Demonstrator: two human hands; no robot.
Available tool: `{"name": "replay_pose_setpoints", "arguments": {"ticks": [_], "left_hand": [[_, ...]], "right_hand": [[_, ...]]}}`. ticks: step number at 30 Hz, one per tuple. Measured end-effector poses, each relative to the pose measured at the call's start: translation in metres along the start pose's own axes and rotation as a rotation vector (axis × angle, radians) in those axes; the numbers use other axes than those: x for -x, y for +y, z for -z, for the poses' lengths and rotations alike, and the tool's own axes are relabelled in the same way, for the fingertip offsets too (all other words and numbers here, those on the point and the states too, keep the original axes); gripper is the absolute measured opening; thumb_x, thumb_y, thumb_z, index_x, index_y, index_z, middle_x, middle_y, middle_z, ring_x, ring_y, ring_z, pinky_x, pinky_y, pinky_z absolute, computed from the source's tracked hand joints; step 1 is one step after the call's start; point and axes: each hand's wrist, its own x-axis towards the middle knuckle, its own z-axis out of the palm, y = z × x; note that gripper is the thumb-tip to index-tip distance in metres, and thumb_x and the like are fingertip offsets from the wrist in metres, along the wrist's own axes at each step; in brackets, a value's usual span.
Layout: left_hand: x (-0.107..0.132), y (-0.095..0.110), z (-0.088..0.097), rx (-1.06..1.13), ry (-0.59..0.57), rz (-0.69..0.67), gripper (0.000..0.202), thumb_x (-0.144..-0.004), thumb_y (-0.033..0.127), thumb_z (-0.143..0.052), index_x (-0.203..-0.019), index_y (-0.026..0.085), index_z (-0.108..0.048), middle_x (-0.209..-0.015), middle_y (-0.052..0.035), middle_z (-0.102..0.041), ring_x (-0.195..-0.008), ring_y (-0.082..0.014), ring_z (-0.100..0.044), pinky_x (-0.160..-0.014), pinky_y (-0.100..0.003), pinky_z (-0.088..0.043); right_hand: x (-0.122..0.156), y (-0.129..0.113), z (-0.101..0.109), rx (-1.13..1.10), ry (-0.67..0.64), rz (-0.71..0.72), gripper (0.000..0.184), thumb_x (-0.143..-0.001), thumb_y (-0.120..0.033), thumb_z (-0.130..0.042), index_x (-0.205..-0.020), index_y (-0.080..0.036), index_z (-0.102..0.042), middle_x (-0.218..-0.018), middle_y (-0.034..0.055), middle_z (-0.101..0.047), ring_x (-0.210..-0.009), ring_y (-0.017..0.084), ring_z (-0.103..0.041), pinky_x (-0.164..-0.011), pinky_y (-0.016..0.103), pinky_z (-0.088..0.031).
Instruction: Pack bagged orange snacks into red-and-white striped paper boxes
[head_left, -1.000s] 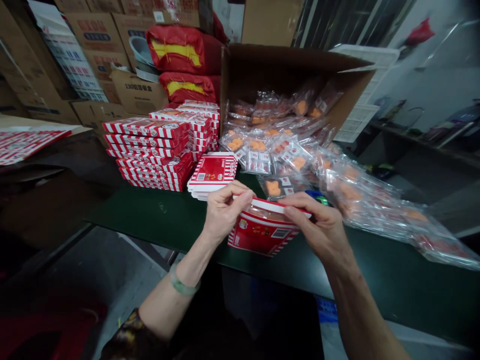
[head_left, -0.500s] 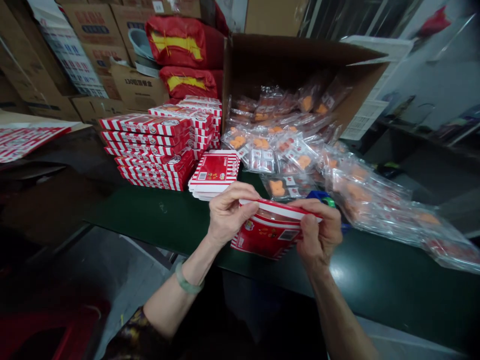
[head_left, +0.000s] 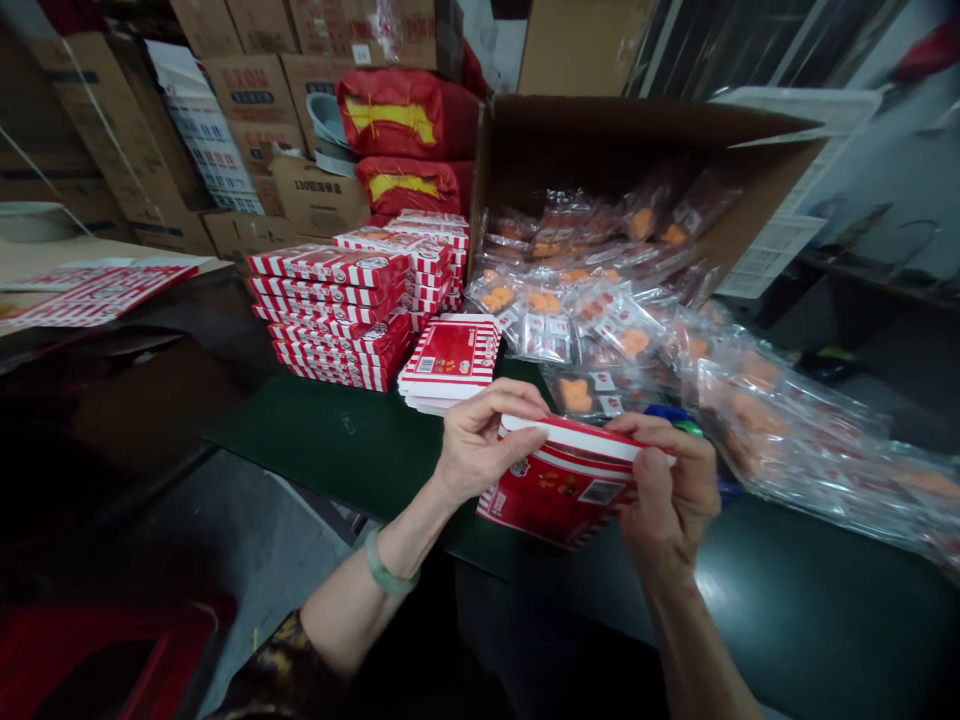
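Between my hands is a flat red-and-white striped cardboard box (head_left: pixel 559 492), tilted toward me above the table's front edge. My left hand (head_left: pixel 480 440) pinches the left end of its white-edged top flap between thumb and fingers. At the flap's right end, my right hand (head_left: pixel 671 490) grips in the same way. A narrow gap shows under the flap; what is inside cannot be made out. Just beyond lies a stack of flattened striped boxes (head_left: pixel 454 350). Clear plastic packets with orange pieces (head_left: pixel 577 393) lie behind the box in my hands.
Stacked striped boxes (head_left: pixel 330 310) stand at the back left of the green table (head_left: pixel 322 430). A large open carton (head_left: pixel 757 200) on its side spills many packets (head_left: pixel 780 410) rightward. A blue object (head_left: pixel 667 412) sits behind my right hand. Red bundles (head_left: pixel 409 115) are piled behind.
The whole scene has shifted right and slightly down as my head turned left. Both hands keep their hold on the box's flap, with little other visible change.
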Motion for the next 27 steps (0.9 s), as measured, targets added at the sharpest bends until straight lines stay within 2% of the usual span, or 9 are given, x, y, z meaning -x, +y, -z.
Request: {"name": "replay_pose_setpoints", "arguments": {"ticks": [3, 7, 13, 15, 18, 20, 22, 24, 27], "left_hand": [[-0.004, 0.002, 0.002, 0.019, -0.005, 0.082, 0.006, -0.075, 0.014, -0.069, -0.080, 0.017, -0.067, -0.085, -0.0045, -0.063, -0.079, -0.0136, -0.061, -0.073, -0.030, -0.049], [-0.018, 0.009, 0.008, 0.055, -0.082, 0.221, 0.005, -0.073, 0.014, -0.070, -0.071, 0.015, -0.066, -0.078, -0.0031, -0.062, -0.071, -0.0100, -0.059, -0.063, -0.023, -0.047], [-0.034, 0.013, 0.016, 0.004, -0.191, 0.235, 0.007, -0.069, 0.013, -0.073, -0.065, 0.014, -0.068, -0.072, -0.0035, -0.065, -0.064, -0.0099, -0.061, -0.057, -0.022, -0.047], [-0.032, 0.013, 0.016, -0.047, -0.196, 0.199, 0.006, -0.069, 0.013, -0.073, -0.066, 0.014, -0.068, -0.072, -0.0038, -0.065, -0.063, -0.0104, -0.061, -0.056, -0.022, -0.048], [-0.020, 0.007, 0.012, -0.097, -0.125, 0.056, 0.002, -0.072, 0.016, -0.072, -0.072, 0.015, -0.070, -0.076, -0.0049, -0.066, -0.069, -0.0132, -0.064, -0.062, -0.026, -0.052], [-0.009, 0.000, 0.009, -0.079, -0.073, -0.063, 0.014, -0.069, 0.023, -0.076, -0.080, 0.017, -0.070, -0.081, -0.0054, -0.066, -0.075, -0.0163, -0.065, -0.067, -0.031, -0.054], [-0.001, -0.007, 0.006, -0.058, -0.044, -0.140, 0.027, -0.062, 0.027, -0.081, -0.085, 0.018, -0.069, -0.085, -0.0055, -0.066, -0.079, -0.0189, -0.066, -0.070, -0.035, -0.055], [0.002, -0.011, 0.006, -0.057, -0.037, -0.165, 0.028, -0.060, 0.025, -0.082, -0.084, 0.018, -0.068, -0.084, -0.0047, -0.065, -0.079, -0.0195, -0.066, -0.071, -0.037, -0.055], [-0.001, -0.011, 0.006, -0.068, -0.065, -0.152, 0.018, -0.065, 0.017, -0.078, -0.080, 0.018, -0.067, -0.084, -0.0034, -0.064, -0.080, -0.0186, -0.066, -0.072, -0.036, -0.055]], "right_hand": [[0.000, 0.000, 0.000, 0.027, 0.007, 0.012, 0.008, -0.086, -0.017, -0.050, -0.090, -0.020, -0.056, -0.088, 0.0047, -0.062, -0.085, 0.018, -0.059, -0.074, 0.035, -0.047], [0.000, -0.002, -0.001, 0.068, 0.009, 0.025, 0.005, -0.085, -0.017, -0.051, -0.087, -0.019, -0.055, -0.086, 0.0046, -0.062, -0.083, 0.018, -0.060, -0.075, 0.036, -0.047], [0.001, -0.004, -0.002, 0.062, 0.036, 0.007, 0.006, -0.085, -0.017, -0.050, -0.086, -0.019, -0.056, -0.087, 0.0052, -0.062, -0.083, 0.018, -0.059, -0.076, 0.038, -0.046], [0.003, -0.003, -0.003, 0.060, 0.048, 0.005, 0.006, -0.086, -0.018, -0.050, -0.086, -0.019, -0.056, -0.087, 0.0055, -0.062, -0.083, 0.018, -0.059, -0.076, 0.038, -0.046], [0.003, -0.002, -0.002, 0.052, 0.036, 0.045, 0.007, -0.086, -0.022, -0.050, -0.088, -0.018, -0.055, -0.088, 0.0064, -0.062, -0.083, 0.019, -0.060, -0.074, 0.037, -0.047], [0.003, -0.002, -0.001, 0.076, 0.000, 0.104, 0.011, -0.081, -0.024, -0.058, -0.090, -0.018, -0.055, -0.089, 0.0064, -0.062, -0.083, 0.019, -0.061, -0.071, 0.037, -0.048], [0.002, -0.001, 0.001, 0.126, -0.027, 0.154, 0.022, -0.073, -0.019, -0.067, -0.091, -0.019, -0.054, -0.089, 0.0053, -0.062, -0.083, 0.020, -0.061, -0.071, 0.036, -0.049], [0.002, 0.001, 0.003, 0.160, -0.027, 0.166, 0.027, -0.069, -0.011, -0.069, -0.090, -0.019, -0.054, -0.091, 0.0047, -0.061, -0.084, 0.019, -0.061, -0.072, 0.036, -0.050], [0.005, 0.002, 0.003, 0.157, -0.019, 0.151, 0.025, -0.071, -0.006, -0.065, -0.088, -0.021, -0.054, -0.095, 0.0046, -0.060, -0.084, 0.018, -0.060, -0.071, 0.036, -0.050]]}}
